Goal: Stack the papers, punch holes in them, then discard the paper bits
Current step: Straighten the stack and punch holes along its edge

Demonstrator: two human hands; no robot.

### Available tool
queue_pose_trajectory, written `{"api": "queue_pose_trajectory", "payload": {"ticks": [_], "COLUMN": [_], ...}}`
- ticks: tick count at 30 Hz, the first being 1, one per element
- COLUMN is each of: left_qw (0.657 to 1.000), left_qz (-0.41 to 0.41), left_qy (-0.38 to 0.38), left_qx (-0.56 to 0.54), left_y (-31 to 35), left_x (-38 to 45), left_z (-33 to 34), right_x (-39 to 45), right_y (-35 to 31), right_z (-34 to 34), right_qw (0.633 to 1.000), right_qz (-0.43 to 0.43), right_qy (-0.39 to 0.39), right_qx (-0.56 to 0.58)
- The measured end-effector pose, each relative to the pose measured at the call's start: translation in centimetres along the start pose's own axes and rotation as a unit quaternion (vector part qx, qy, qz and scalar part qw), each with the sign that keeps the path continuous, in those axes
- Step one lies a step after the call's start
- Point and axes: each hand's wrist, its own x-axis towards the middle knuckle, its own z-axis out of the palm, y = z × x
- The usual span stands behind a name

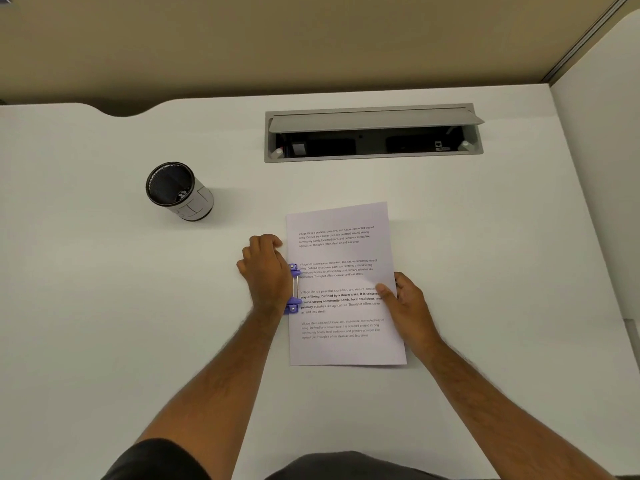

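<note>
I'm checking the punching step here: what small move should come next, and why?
Probably press the left hand down on the purple hole punch: it already sits at the left edge of the papers, and the right hand steadies their opposite edge.

The top sheet of the papers point(343, 282) carries four printed paragraphs, each opening "Village life is a peaceful, close-knit, and nature-connected way of living." The third is partly bold: "Defined by a slower pace, it is centered around strong community bonds, local traditions". Each ends "clean air and less stress".
</note>
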Motion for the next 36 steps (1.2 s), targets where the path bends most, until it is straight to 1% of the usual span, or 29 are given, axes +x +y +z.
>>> {"api": "queue_pose_trajectory", "payload": {"ticks": [5, 14, 29, 36], "left_qw": [1.000, 1.000, 1.000, 0.998], "left_qz": [-0.001, -0.004, -0.013, -0.037], "left_qy": [-0.002, -0.006, -0.008, -0.026], "left_qx": [0.013, -0.006, -0.002, -0.049], "left_y": [0.05, 0.26, 0.49, 0.69], "left_x": [0.04, 0.01, 0.11, 0.20], "left_z": [0.02, -0.16, -0.17, -0.55], "right_x": [0.06, 0.17, -0.08, -0.19], "right_y": [0.01, 0.23, -0.19, -0.28], "right_z": [-0.07, -0.01, 0.11, 0.03], "right_qw": [1.000, 1.000, 1.000, 1.000], "right_qz": [-0.006, -0.012, -0.010, -0.016], "right_qy": [-0.001, 0.002, 0.004, 0.002], "right_qx": [-0.006, -0.007, -0.011, -0.006]}}
